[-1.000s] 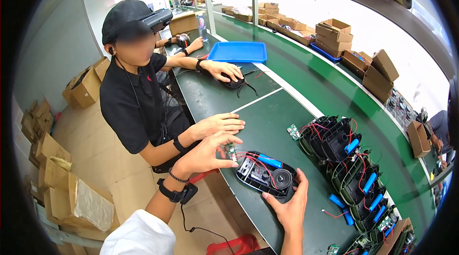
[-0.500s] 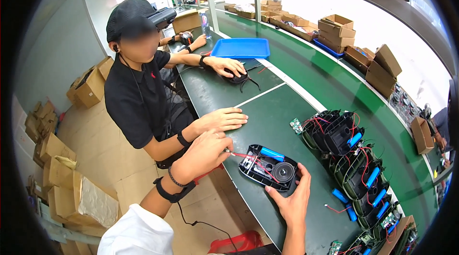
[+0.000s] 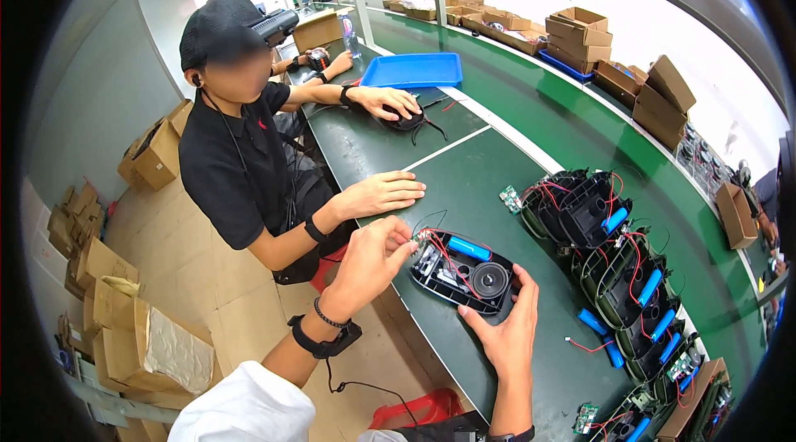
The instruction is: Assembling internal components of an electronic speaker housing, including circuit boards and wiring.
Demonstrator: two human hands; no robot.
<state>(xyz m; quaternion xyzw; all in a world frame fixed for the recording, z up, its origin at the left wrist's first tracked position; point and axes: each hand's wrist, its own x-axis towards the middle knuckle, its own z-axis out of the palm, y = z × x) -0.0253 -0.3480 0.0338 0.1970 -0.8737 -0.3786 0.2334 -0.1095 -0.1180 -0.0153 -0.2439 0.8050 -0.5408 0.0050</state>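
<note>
On the green bench in front of me lies an open black plastic housing (image 3: pixel 439 276), shaped like a speaker shell. Inside it sit a blue cylindrical battery (image 3: pixel 469 248) and a round black speaker (image 3: pixel 489 280). My right hand (image 3: pixel 506 330) grips the housing's right end between thumb and fingers. At the opposite end, my left hand (image 3: pixel 373 264) pinches a small circuit board (image 3: pixel 421 237), partly hidden by the fingertips. Thin red wires (image 3: pixel 442 255) run from there into the housing.
Several similar housings (image 3: pixel 589 218) with batteries and wires stand in a row at right. Loose blue batteries (image 3: pixel 612 351) lie beside them. A co-worker (image 3: pixel 240 135) sits at left, one hand (image 3: pixel 385 193) resting flat near mine. Farther off is a blue tray (image 3: pixel 412 70).
My left hand has moved slightly right and up, closer to the housing's left end, and the small board now shows at its fingertips. My right hand keeps its grip on the housing.
</note>
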